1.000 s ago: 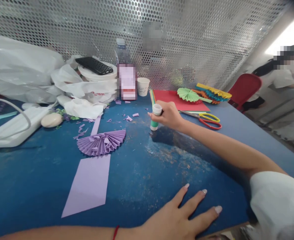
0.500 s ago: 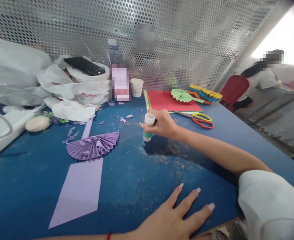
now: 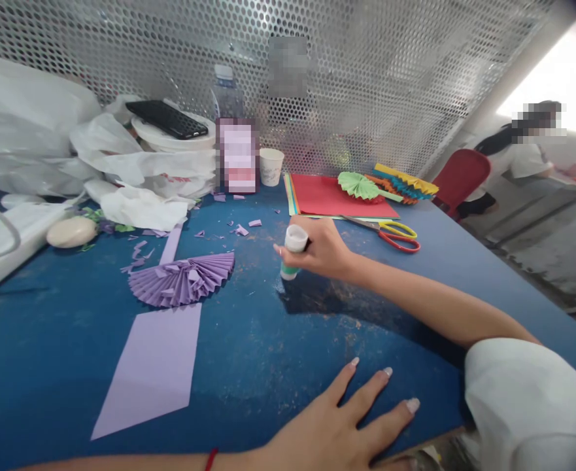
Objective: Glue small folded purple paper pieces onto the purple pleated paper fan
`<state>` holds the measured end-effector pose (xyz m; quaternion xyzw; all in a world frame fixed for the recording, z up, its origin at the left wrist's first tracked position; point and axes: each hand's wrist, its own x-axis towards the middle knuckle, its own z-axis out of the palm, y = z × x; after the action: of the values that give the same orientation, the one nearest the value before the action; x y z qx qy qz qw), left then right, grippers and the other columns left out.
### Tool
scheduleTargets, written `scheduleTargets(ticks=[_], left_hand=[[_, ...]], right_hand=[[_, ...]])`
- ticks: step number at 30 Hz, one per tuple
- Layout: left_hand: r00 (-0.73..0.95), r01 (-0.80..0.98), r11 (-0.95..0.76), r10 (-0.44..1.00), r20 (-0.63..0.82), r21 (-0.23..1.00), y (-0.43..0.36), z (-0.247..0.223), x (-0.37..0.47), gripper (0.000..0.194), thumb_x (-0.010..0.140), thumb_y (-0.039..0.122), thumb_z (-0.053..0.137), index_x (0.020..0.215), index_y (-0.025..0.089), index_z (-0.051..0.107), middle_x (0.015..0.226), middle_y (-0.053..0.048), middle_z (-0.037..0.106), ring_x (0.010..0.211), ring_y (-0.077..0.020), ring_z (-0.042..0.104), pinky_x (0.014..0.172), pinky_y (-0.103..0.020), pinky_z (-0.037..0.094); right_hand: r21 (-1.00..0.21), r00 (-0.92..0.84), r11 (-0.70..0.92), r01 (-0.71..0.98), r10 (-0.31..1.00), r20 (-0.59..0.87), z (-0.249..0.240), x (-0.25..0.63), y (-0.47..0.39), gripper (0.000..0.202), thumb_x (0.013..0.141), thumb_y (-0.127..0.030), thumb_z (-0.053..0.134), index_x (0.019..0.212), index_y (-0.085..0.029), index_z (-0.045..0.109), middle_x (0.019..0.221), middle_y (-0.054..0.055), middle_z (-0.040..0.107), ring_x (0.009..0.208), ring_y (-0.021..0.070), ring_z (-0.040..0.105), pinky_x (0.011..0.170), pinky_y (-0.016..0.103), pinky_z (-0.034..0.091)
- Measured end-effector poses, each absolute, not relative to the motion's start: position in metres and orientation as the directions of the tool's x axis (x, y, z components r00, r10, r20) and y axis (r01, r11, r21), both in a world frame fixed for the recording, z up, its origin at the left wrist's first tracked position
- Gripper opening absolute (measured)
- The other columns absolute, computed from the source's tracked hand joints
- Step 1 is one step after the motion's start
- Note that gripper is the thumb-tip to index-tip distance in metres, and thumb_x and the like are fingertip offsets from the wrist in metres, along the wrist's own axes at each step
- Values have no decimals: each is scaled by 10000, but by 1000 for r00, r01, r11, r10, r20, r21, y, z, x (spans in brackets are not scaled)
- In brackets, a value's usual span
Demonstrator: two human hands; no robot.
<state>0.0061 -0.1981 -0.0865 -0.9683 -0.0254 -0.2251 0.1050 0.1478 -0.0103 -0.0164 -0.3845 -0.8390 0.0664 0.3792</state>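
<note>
My right hand (image 3: 321, 247) is wrapped around a white and green glue stick (image 3: 295, 240), held nearly upright with its lower end at or just above the blue table. Flat on the tabletop at the near edge rests my left hand (image 3: 331, 418), fingers spread, holding nothing. To the left lies a purple pleated paper fan (image 3: 182, 280) with small scraps on it. A purple paper strip (image 3: 170, 244) shows behind the fan, and a purple paper sheet (image 3: 153, 366) lies in front of it.
Scissors (image 3: 398, 235) lie beside a stack of coloured paper (image 3: 317, 196) topped by a green pleated fan (image 3: 359, 186). Behind stand a paper cup (image 3: 271, 167), a phone (image 3: 238, 157) and a bottle (image 3: 229, 98). Plastic bags (image 3: 27, 124) crowd the left. A person sits at right.
The view has shifted slightly. My right hand keeps its grip on the glue stick, which sits at almost the same spot. My left hand stays flat on the table.
</note>
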Motion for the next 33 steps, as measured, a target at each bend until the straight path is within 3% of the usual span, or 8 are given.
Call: scheduleTargets(ticks=[5, 10, 15, 19, 23, 28, 32, 33], left_hand=[[903, 100, -980, 18, 429, -171, -199, -88, 7, 384, 1084, 401, 391, 1415, 489, 565, 1605, 19, 460, 1390, -293, 541, 1045, -484, 493], [898, 108, -976, 15, 439, -188, -199, -87, 6, 397, 1091, 407, 366, 1432, 490, 550, 1599, 26, 469, 1383, -278, 546, 1040, -463, 493], [902, 102, -979, 18, 431, -174, -199, -89, 5, 394, 1088, 404, 366, 1419, 477, 568, 1608, 20, 454, 1402, -292, 532, 1063, -479, 483], [898, 107, -978, 18, 440, -179, -200, -89, 6, 397, 1087, 425, 363, 1427, 465, 563, 1614, 20, 449, 1401, -283, 532, 1050, -472, 497], [906, 113, -983, 43, 421, -144, -201, -86, 7, 397, 1091, 423, 345, 1395, 488, 591, 1595, 39, 470, 1401, -282, 533, 1066, -474, 496], [891, 110, -981, 26, 453, -160, -200, -87, 7, 388, 1087, 404, 371, 1394, 481, 596, 1594, 28, 474, 1399, -285, 537, 1054, -468, 506], [914, 98, -985, 32, 405, -142, -200, -87, 6, 382, 1087, 414, 373, 1384, 500, 597, 1605, 29, 459, 1418, -292, 522, 1079, -487, 487], [915, 99, -985, 34, 403, -142, -201, -86, 6, 380, 1085, 418, 375, 1383, 503, 596, 1609, 29, 455, 1419, -291, 521, 1078, -488, 487]], right_hand=[[-415, -305, 631, 655, 724, 619, -18, 148, -10, 337, 773, -417, 618, 643, -228, 372, 557, -58, 408, 536, 85, 313, 549, 247, 257], [-370, -490, 763, 530, 632, 601, -21, 141, -11, 318, 804, -409, 630, 682, -217, 407, 589, -58, 461, 554, 78, 306, 561, 232, 279], [-426, -310, 640, 639, 721, 619, -19, 136, -12, 310, 774, -382, 632, 655, -220, 396, 561, -59, 410, 534, 78, 302, 552, 257, 251], [-414, -492, 738, 532, 668, 558, -18, 135, -19, 341, 826, -436, 628, 686, -216, 409, 576, -63, 433, 547, 77, 305, 551, 238, 269], [-422, -290, 602, 678, 747, 598, -17, 138, -14, 346, 793, -374, 643, 652, -228, 363, 559, -66, 396, 536, 79, 306, 554, 258, 257], [-403, -504, 750, 524, 655, 563, -18, 136, -22, 331, 823, -446, 621, 687, -218, 423, 566, -69, 433, 535, 74, 274, 547, 244, 268], [-455, -280, 604, 654, 752, 597, -16, 136, -22, 348, 788, -406, 629, 646, -229, 366, 538, -67, 383, 524, 80, 290, 539, 254, 244], [-454, -302, 617, 643, 748, 591, -16, 135, -23, 341, 792, -414, 626, 658, -228, 374, 550, -63, 399, 529, 82, 301, 545, 250, 258]])
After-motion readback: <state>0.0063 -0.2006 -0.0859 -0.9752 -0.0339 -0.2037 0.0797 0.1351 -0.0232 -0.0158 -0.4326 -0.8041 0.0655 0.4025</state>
